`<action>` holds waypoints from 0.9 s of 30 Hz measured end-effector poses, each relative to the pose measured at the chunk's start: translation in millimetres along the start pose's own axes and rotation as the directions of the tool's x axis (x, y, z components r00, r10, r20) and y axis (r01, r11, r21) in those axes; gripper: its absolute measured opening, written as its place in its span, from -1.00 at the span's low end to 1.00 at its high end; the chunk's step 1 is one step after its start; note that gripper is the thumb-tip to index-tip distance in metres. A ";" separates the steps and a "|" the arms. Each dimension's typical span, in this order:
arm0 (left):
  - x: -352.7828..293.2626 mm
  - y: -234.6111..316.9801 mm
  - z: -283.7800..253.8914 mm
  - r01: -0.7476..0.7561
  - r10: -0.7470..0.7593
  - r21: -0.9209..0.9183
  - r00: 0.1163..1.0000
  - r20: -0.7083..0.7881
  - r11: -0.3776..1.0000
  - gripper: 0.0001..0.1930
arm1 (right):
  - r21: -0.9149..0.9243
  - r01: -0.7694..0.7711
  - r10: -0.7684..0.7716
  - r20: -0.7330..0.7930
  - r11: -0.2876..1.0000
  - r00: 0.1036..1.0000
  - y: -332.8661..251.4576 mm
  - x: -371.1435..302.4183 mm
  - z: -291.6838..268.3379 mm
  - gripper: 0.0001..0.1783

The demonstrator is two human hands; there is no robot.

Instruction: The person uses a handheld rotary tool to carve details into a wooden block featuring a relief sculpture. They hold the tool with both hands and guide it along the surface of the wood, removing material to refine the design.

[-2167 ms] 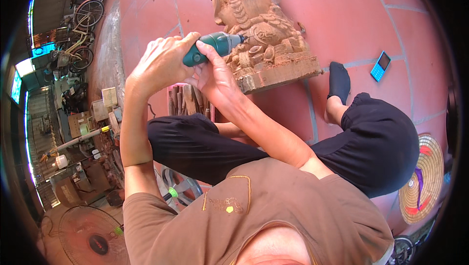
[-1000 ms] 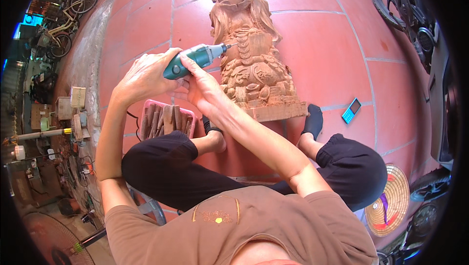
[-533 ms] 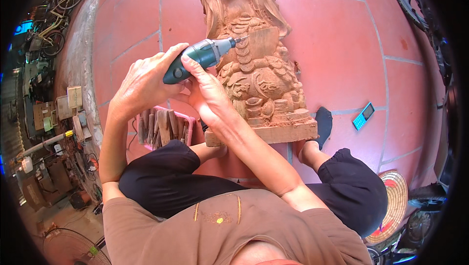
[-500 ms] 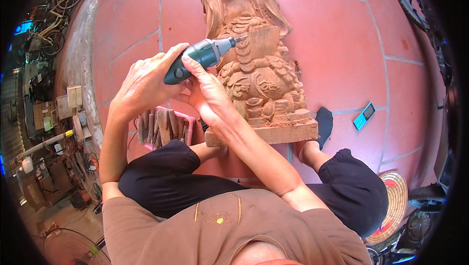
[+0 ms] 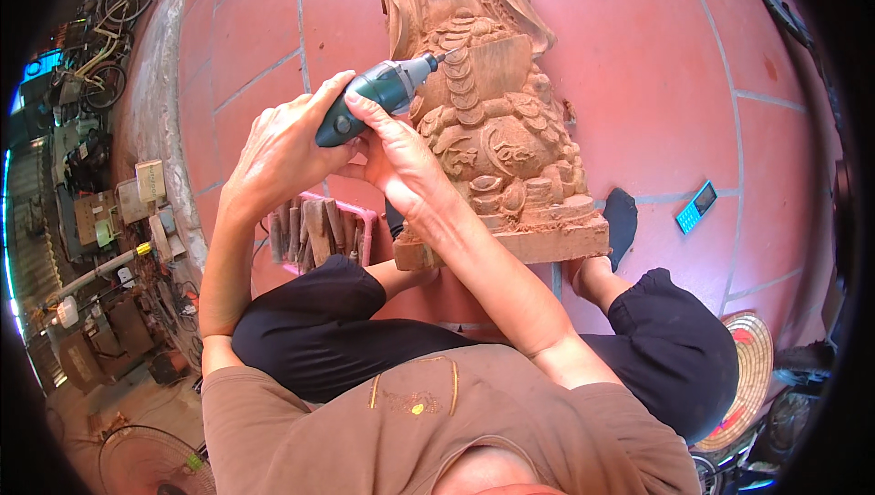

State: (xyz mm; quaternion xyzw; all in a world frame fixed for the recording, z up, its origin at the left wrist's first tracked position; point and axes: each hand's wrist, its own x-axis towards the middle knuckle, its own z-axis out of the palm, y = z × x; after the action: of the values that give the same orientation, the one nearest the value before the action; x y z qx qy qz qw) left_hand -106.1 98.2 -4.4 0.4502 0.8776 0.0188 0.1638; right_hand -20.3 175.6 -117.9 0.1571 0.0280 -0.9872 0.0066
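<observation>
A dark green and grey rotary tool (image 5: pixel 372 103) is held between both my hands, its thin bit pointing up and right. My left hand (image 5: pixel 284 141) grips its rear and side. My right hand (image 5: pixel 397 154) is closed on its near side, thumb along the body. The bit's tip is at the top of a string of carved coins on a brown wood carving (image 5: pixel 510 144); I cannot tell whether it touches. The carving lies on the floor before me, showing round coins, a bulging sack-like form and stepped base. Pale wood dust lies in its grooves.
A pink tray (image 5: pixel 368 231) of wooden-handled tools stands by my left knee. A blue keypad phone (image 5: pixel 696 207) lies on the red tile floor to the right, with a round woven mat (image 5: pixel 743 376) nearer me. Bicycles and boxes line the left; a fan (image 5: pixel 150 463) is lower left.
The view has shifted slightly, so the scene sits farther right. Against the carving, the rotary tool and both hands have moved a little left and up. Both hands keep their hold.
</observation>
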 end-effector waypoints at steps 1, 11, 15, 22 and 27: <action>0.7 0.5 1.0 0.009 -0.009 -0.001 1.000 -0.007 1.000 -0.23 | 0.006 -0.008 0.008 0.003 1.000 1.000 0.0 2.0 -3.0 -0.51; 2.8 6.3 4.3 0.008 -0.008 0.051 1.000 -0.004 0.999 -0.23 | 0.069 -0.032 0.032 0.000 0.997 0.999 1.5 10.4 -14.1 -0.60; 3.8 4.0 8.0 -0.019 0.019 0.075 1.000 -0.011 0.997 -0.21 | 0.073 -0.039 0.039 0.004 0.997 0.999 0.9 13.6 -17.8 -0.64; 7.6 1.7 13.6 -0.035 0.036 0.107 0.999 -0.012 0.994 -0.22 | 0.092 -0.034 0.035 -0.015 0.995 0.999 0.0 16.9 -21.6 -0.64; 10.5 1.0 15.7 -0.006 0.005 0.120 1.000 0.004 0.993 -0.20 | 0.070 -0.033 0.034 -0.015 0.997 0.999 -2.2 18.5 -23.9 -0.63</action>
State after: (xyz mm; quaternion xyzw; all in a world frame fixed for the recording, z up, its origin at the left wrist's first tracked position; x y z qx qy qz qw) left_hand -106.2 105.4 -21.9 0.4616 0.8756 -0.0342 0.1380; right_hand -30.5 179.1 -146.2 0.1659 -0.0091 -0.9859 0.0174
